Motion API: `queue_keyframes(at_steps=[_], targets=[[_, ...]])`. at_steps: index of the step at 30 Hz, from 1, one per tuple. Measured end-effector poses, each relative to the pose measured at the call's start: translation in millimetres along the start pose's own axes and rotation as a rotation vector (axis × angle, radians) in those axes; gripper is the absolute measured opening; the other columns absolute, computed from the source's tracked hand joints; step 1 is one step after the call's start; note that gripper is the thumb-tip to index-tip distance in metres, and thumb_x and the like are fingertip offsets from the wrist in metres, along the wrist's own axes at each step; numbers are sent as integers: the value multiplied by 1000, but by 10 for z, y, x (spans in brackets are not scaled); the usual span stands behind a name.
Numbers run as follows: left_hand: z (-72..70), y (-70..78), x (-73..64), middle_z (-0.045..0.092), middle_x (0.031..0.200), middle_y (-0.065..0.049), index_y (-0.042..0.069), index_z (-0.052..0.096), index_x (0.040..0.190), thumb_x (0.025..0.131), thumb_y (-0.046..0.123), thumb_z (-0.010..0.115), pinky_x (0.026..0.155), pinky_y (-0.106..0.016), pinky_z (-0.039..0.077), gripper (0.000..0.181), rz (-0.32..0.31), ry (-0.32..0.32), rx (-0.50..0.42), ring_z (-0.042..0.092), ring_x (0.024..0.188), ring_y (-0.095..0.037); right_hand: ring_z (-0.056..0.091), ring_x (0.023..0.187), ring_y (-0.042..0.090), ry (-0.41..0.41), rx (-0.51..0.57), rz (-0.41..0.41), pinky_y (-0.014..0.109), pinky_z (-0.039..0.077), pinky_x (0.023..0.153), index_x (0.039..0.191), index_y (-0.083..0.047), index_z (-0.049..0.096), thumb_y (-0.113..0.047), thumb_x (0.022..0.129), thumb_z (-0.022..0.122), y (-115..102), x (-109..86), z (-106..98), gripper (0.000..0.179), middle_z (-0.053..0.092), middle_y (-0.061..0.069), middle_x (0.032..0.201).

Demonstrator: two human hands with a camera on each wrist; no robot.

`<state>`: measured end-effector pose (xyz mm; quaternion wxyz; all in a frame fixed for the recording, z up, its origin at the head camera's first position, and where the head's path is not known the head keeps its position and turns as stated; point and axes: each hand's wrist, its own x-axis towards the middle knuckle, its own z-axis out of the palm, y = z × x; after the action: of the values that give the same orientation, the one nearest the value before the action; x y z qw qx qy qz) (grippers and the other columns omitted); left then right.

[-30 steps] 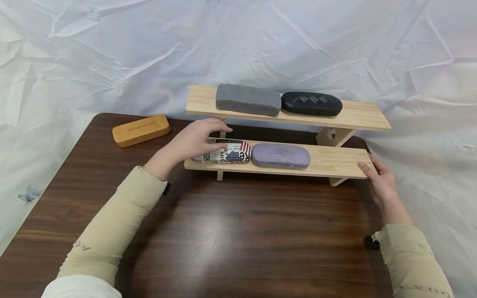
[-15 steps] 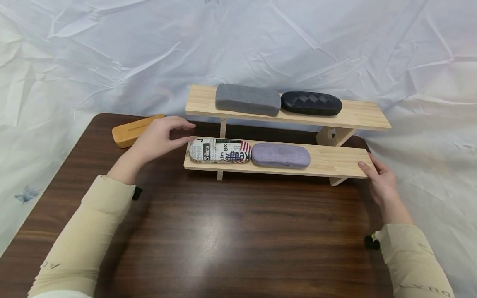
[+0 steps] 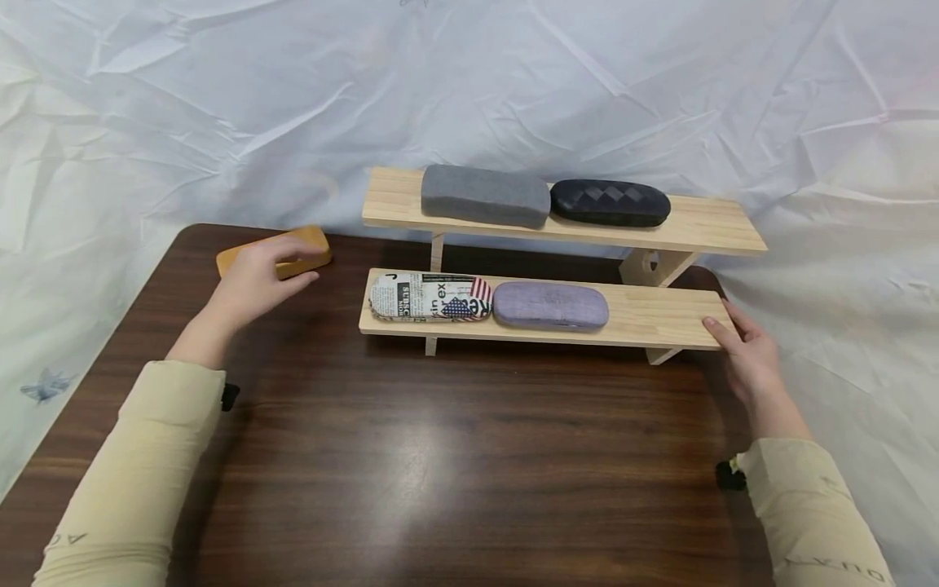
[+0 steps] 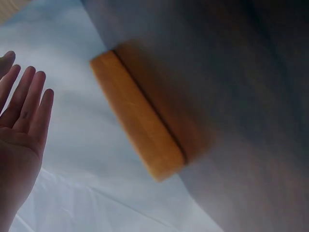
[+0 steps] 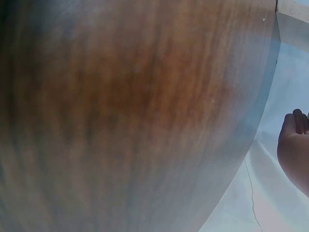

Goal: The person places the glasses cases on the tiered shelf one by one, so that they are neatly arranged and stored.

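My left hand [image 3: 253,281] hovers over an orange glasses case [image 3: 311,242] at the table's back left and partly covers it in the head view. Its fingers are apart and hold nothing. In the left wrist view the orange case lies on the table, with a gap between it and the hand. My right hand [image 3: 754,359] grips the right end of the lower board of a two-tier wooden shelf [image 3: 660,314], thumb on top. On that board lie a newsprint-patterned glasses case [image 3: 429,297] and a purple glasses case [image 3: 550,306], side by side.
The upper board [image 3: 715,224] bears a grey glasses case [image 3: 484,196] and a black glasses case [image 3: 610,203]. Behind the dark wooden table [image 3: 469,456] hangs a creased pale cloth [image 3: 293,98]. Shelf legs [image 3: 656,265] stand under the boards.
My left hand has moved left from beside the newsprint-patterned case to over the orange case, fingers empty throughout. The right hand keeps its grip on the shelf.
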<state>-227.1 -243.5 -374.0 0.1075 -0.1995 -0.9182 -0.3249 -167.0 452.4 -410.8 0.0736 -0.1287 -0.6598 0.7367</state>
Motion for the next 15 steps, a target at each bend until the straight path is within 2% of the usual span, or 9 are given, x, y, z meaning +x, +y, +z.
queue_keyframes(at_steps=[3,5,10,15], targets=[[-18,-104,-18,70,132,-27,-3,72,129,94,-1,77,106,-61,52,35,-47,7,-10,64,124,-47,64,102,-7,2,4,4,6,55,87,167,-7,29,-2,102,68,0,-1,1,76,46,3,158],[-26,-175,-25,67,135,-28,-2,71,131,95,0,77,105,-62,51,37,-68,11,-3,62,124,-48,65,102,-6,2,16,1,6,55,87,166,-8,31,-2,101,68,0,3,2,75,51,1,154],[-24,-361,-13,66,137,-29,0,72,131,93,2,79,105,-62,48,38,-74,44,43,61,125,-48,65,103,-6,-1,27,-5,6,55,88,166,-9,33,-1,101,68,-2,11,5,74,52,0,153],[-33,-497,29,65,136,-30,-1,72,131,93,5,81,109,-63,45,40,-103,57,42,57,130,-49,63,104,-6,-2,28,-2,6,54,89,166,-8,30,0,102,68,0,15,-3,75,47,3,158]])
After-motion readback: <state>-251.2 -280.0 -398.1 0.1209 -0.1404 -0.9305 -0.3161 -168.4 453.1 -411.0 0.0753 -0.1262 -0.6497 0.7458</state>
